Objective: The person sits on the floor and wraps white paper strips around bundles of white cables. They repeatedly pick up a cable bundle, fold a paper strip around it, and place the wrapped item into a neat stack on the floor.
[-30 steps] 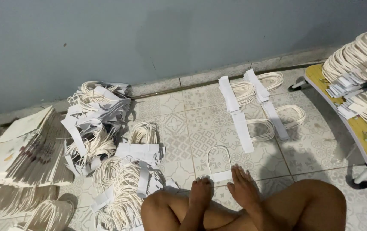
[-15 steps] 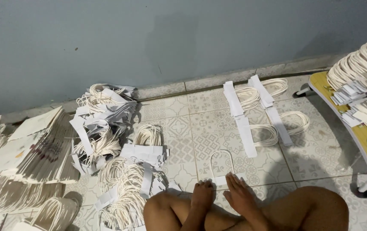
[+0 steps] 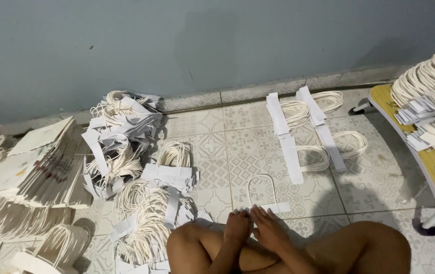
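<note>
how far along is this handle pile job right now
Done so far: four handle stacks lie in neat rows on the tiles near the wall. In hand: the left hand and right hand press on the paper strip of a single looped handle. Left: a loose heap of handles beside the knee and another big stack on the yellow table.

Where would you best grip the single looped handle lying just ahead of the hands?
Probably the white paper strip at its base, pinched from the near side: it lies flat by the right hand, while the thin cord loop arches away towards the wall.
</note>
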